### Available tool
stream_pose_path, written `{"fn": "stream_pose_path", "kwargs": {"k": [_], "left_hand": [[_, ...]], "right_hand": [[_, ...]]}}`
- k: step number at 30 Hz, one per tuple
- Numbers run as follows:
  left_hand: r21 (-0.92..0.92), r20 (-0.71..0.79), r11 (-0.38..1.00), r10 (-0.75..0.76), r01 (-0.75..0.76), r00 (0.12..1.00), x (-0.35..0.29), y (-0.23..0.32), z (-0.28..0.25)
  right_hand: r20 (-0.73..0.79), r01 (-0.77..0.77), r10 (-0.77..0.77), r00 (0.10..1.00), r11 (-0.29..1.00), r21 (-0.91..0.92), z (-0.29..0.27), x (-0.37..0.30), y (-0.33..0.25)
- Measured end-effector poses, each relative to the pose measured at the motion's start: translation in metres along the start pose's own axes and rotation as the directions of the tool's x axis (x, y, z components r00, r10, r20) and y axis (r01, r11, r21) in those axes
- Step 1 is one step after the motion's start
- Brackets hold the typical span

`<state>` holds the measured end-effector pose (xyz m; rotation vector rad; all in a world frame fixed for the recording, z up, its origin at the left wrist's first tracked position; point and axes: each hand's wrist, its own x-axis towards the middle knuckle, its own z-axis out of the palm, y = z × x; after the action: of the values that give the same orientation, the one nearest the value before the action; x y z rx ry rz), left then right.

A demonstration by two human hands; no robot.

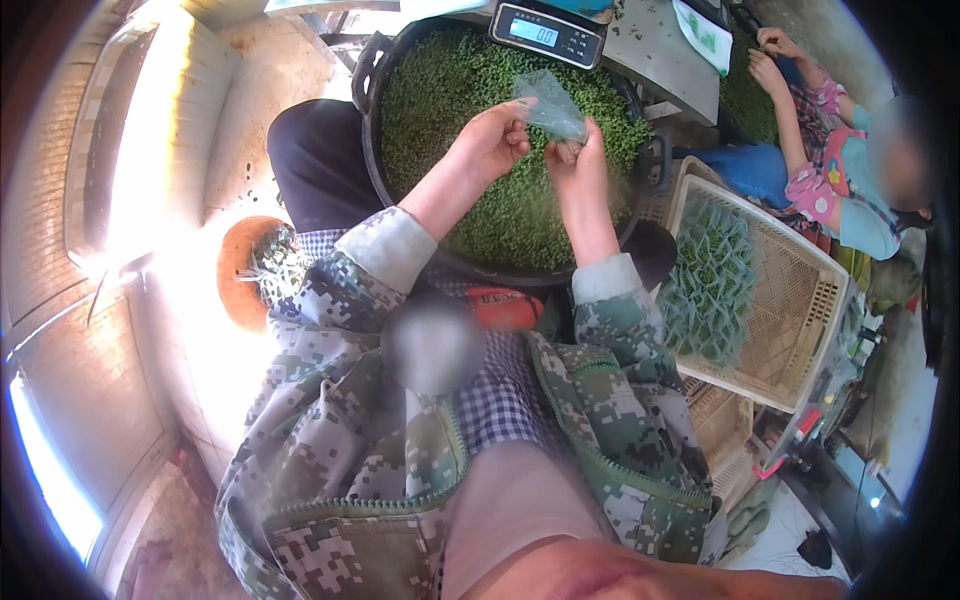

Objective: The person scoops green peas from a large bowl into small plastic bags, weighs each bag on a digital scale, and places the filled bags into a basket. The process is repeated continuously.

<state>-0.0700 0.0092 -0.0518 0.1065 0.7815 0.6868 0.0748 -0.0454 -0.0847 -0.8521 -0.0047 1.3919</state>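
Over a large black tub [372, 150] of small green berries, which look like green peppercorns [440, 90], both hands are on a thin, clear greenish plastic bag [552, 103]. My left hand [490, 140] pinches its upper left edge between thumb and forefinger, the other fingers curled. Around the lower right end of the bag, my right hand [578, 165] has its fingers closed. The bag looks flat and creased; I cannot make out anything inside it. A digital scale [545, 36] with a lit display stands just beyond the hands at the tub's far rim.
At right, a beige plastic crate [790, 310] holds rows of filled clear bags [708, 285] with green contents. A brown bowl [238, 275] of plastic scraps sits on the left. Another person's hands [770, 60] are at a second green heap, upper right. A grey table [665, 60] adjoins the scale.
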Motion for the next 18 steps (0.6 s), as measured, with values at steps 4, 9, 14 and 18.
{"fn": "stream_pose_path", "kwargs": {"k": [4,9,14,18], "left_hand": [[0.443,0.114,0.712,0.558,-0.544,0.822,-0.023,0.035,-0.028],[0.814,0.149,0.137,0.890,-0.565,0.432,-0.062,0.081,-0.043],[0.726,0.041,0.246,0.917,-0.642,0.398,-0.076,0.080,-0.058],[0.737,0.057,0.200,0.933,-0.645,0.354,-0.067,0.088,-0.059]], "right_hand": [[-0.015,-0.085,0.086,0.996,0.915,-0.393,0.010,0.032,0.012],[0.693,0.729,-0.271,0.668,0.055,-0.682,0.082,0.118,0.090],[0.739,0.726,0.226,0.634,-0.503,-0.469,0.091,0.087,0.111],[0.764,0.796,0.301,0.570,-0.430,-0.425,0.033,0.035,0.068]]}}
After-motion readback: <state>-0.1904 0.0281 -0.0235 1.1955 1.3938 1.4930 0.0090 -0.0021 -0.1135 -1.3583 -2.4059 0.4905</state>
